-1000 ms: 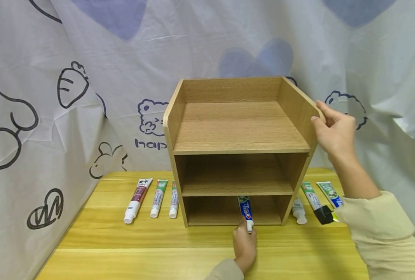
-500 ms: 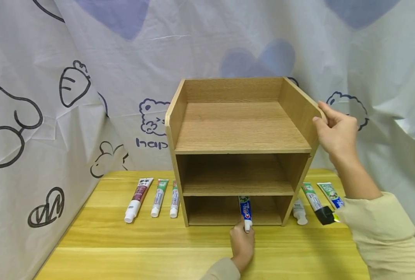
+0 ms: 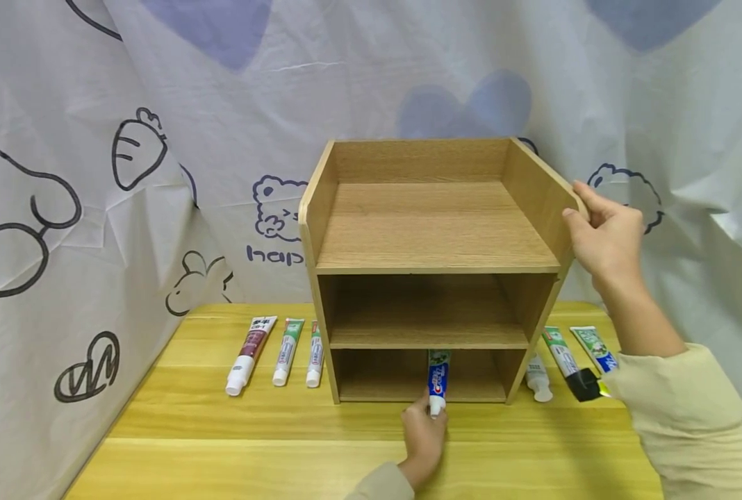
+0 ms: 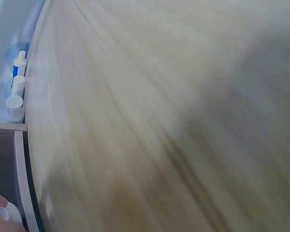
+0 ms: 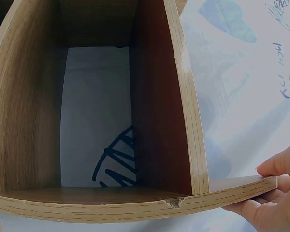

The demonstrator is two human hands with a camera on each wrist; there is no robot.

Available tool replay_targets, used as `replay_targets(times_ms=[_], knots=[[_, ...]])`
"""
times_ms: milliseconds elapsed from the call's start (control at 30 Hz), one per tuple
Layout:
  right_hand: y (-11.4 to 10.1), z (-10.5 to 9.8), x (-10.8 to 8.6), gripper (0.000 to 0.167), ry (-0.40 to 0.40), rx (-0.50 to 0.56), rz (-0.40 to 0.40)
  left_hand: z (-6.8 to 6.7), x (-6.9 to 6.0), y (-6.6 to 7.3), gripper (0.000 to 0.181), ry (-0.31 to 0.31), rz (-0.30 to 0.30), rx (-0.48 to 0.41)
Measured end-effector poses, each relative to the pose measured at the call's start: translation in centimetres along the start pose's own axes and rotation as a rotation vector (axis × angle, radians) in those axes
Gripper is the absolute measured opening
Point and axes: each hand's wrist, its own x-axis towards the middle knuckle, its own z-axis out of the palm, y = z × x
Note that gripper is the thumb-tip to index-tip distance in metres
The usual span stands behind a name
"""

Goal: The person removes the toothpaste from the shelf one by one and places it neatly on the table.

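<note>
A blue, green and white toothpaste tube (image 3: 438, 378) lies partly inside the bottom compartment of a wooden shelf unit (image 3: 436, 269), its white cap toward the front. My left hand (image 3: 424, 432) holds that tube near the cap end; in the left wrist view only fingertips and the white cap (image 4: 10, 211) show at the lower left corner. My right hand (image 3: 608, 239) grips the front edge of the unit's right side panel, thumb inside and fingers outside, and the right wrist view shows this hand (image 5: 279, 193) pinching the panel's end.
Left of the unit lie a maroon-and-white tube (image 3: 250, 355), a green-and-white tube (image 3: 288, 352) and another (image 3: 315, 354) partly behind the side. On its right are a white tube (image 3: 538, 378), a green-white tube (image 3: 561, 351) and a green-blue tube (image 3: 594, 347). A printed curtain (image 3: 371, 69) hangs behind.
My left hand has shifted slightly left along the front of the bottom compartment, and the tube it holds has turned to point straighter forward. My right hand keeps its grip on the panel.
</note>
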Motion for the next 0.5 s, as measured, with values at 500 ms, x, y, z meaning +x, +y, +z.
replay_targets(times_ms=[500], knots=[[-0.1, 0.0, 0.0, 0.046, -0.008, 0.001, -0.003, -2.8, 0.9, -1.1, 0.04, -0.131, -0.03, -0.285]])
